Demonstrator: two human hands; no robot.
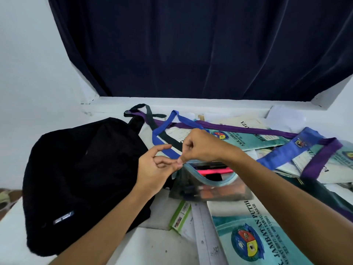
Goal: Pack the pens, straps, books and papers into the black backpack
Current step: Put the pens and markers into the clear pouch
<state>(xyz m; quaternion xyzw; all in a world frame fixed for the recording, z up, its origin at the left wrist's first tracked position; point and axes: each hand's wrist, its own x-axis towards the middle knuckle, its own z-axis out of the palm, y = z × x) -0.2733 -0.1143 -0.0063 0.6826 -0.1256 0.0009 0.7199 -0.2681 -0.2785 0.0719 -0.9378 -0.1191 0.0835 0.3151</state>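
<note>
Head view: both hands meet at the clear, blue-zipped pencil pouch holding pink and dark pens. Right hand pinches its zipper end; left hand pinches alongside, beside the soft black backpack.

A dark navy curtain hangs above the white sill (white walls either side).

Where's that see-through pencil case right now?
The clear pencil case lies mid-frame on the table, just right of the black backpack, directly beneath both hands, with a teal book in front of it.
</note>
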